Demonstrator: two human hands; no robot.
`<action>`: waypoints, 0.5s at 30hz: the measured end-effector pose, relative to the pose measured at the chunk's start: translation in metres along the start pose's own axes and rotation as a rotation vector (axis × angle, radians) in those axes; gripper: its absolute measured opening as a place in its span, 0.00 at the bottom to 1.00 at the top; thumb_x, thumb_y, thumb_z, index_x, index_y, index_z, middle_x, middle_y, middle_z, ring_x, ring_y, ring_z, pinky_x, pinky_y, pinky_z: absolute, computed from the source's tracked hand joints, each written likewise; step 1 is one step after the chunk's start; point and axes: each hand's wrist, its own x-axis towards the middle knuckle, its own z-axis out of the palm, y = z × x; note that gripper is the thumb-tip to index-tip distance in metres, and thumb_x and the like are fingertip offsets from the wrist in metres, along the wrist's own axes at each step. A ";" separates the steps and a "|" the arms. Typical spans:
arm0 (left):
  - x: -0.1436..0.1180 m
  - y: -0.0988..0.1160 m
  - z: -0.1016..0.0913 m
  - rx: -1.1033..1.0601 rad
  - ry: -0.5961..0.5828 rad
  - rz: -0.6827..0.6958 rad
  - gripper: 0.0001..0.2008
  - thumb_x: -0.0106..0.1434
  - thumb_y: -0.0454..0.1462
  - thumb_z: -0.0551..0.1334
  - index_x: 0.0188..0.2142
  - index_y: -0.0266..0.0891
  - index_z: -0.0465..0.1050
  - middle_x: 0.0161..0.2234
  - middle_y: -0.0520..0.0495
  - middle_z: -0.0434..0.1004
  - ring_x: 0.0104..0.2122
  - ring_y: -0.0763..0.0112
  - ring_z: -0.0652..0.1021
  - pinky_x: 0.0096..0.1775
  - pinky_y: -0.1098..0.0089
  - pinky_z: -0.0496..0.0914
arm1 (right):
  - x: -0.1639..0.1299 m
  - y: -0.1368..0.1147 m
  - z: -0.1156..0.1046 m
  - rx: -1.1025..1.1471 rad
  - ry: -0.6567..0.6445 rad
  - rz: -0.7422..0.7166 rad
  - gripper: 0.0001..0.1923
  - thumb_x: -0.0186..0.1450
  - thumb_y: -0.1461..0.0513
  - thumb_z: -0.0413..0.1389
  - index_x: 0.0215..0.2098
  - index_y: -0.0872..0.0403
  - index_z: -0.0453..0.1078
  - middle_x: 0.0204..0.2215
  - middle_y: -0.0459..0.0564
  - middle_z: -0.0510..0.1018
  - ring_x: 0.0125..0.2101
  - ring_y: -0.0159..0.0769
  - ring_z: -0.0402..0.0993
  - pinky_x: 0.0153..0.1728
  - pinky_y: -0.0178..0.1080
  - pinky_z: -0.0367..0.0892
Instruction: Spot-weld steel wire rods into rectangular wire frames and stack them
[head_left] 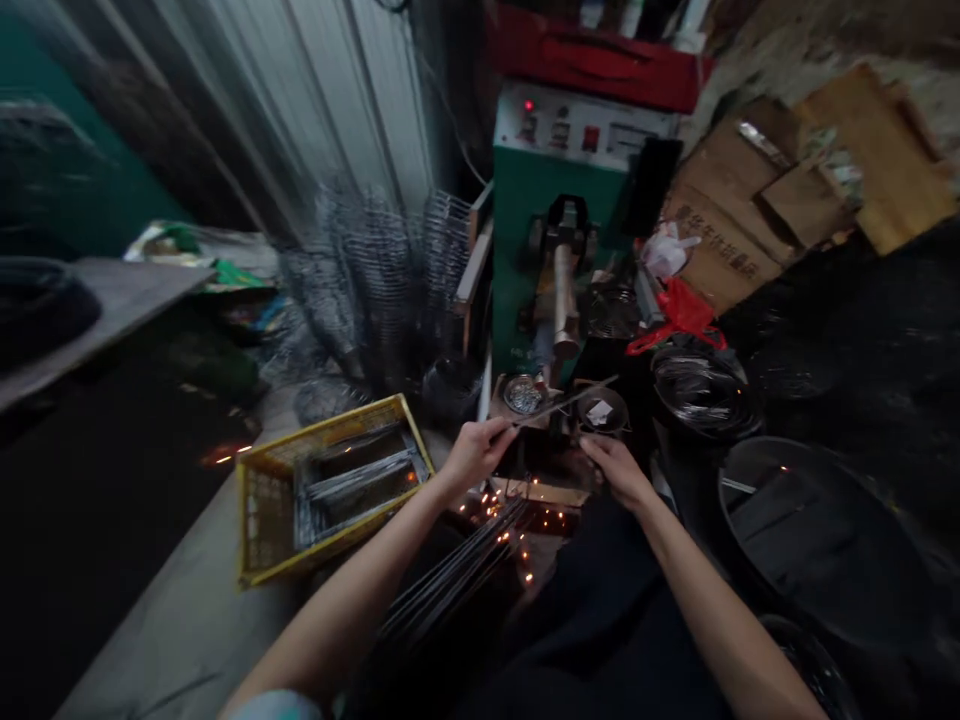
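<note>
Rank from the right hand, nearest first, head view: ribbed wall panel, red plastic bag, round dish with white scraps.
1. Round dish with white scraps: just beyond the right hand.
2. Red plastic bag: farther, right side.
3. Ribbed wall panel: upper left.

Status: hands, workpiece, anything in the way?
Left hand pinching thin grey strip. Right hand near it, grip unclear. Sparks scattered below the hands in view.

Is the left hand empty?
No, the left hand pinches a thin metal strip near its end, in front of the green machine.
</note>
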 end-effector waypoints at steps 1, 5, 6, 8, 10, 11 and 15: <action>-0.011 -0.002 -0.008 0.058 -0.033 0.017 0.14 0.63 0.43 0.58 0.26 0.37 0.73 0.19 0.54 0.64 0.21 0.76 0.63 0.27 0.73 0.56 | -0.016 0.008 -0.006 -0.088 -0.038 0.034 0.25 0.56 0.43 0.62 0.34 0.56 0.71 0.18 0.41 0.64 0.17 0.25 0.55 0.16 0.29 0.50; -0.071 -0.028 -0.065 0.267 -0.045 -0.037 0.12 0.62 0.40 0.59 0.24 0.38 0.72 0.17 0.54 0.62 0.19 0.76 0.60 0.26 0.72 0.53 | -0.067 0.038 -0.031 -0.318 -0.071 0.157 0.28 0.57 0.42 0.60 0.42 0.56 0.74 0.23 0.44 0.69 0.21 0.30 0.62 0.20 0.31 0.56; -0.087 -0.040 -0.085 0.260 0.021 -0.101 0.12 0.61 0.40 0.59 0.23 0.38 0.72 0.17 0.54 0.62 0.19 0.76 0.60 0.26 0.72 0.53 | -0.075 0.044 -0.036 -0.340 -0.053 0.181 0.29 0.57 0.42 0.60 0.43 0.56 0.73 0.23 0.45 0.69 0.21 0.30 0.62 0.20 0.32 0.56; -0.117 -0.069 -0.126 0.159 0.293 -0.274 0.11 0.59 0.40 0.63 0.24 0.37 0.72 0.18 0.54 0.65 0.21 0.76 0.63 0.27 0.73 0.55 | -0.086 0.052 -0.042 -0.353 -0.001 0.204 0.30 0.57 0.42 0.60 0.45 0.56 0.73 0.23 0.44 0.69 0.21 0.29 0.63 0.21 0.32 0.58; -0.139 -0.104 -0.163 -0.157 0.795 -0.511 0.10 0.51 0.40 0.69 0.26 0.35 0.73 0.22 0.52 0.70 0.24 0.75 0.67 0.27 0.74 0.58 | -0.092 0.054 -0.043 -0.358 0.047 0.208 0.31 0.57 0.42 0.60 0.46 0.57 0.72 0.24 0.44 0.69 0.21 0.29 0.63 0.22 0.32 0.60; -0.147 -0.123 -0.178 -0.210 0.931 -0.566 0.11 0.53 0.42 0.68 0.27 0.34 0.73 0.21 0.53 0.69 0.23 0.76 0.66 0.25 0.75 0.57 | -0.094 0.053 -0.043 -0.366 0.065 0.207 0.30 0.57 0.42 0.60 0.47 0.56 0.72 0.24 0.44 0.69 0.21 0.29 0.63 0.22 0.32 0.60; -0.168 -0.195 -0.202 -0.362 1.180 -0.714 0.15 0.63 0.45 0.59 0.29 0.34 0.68 0.16 0.61 0.53 0.14 0.81 0.55 0.18 0.75 0.52 | -0.099 0.034 -0.042 -0.457 0.121 0.212 0.30 0.54 0.42 0.61 0.45 0.54 0.75 0.25 0.48 0.74 0.23 0.34 0.69 0.24 0.35 0.66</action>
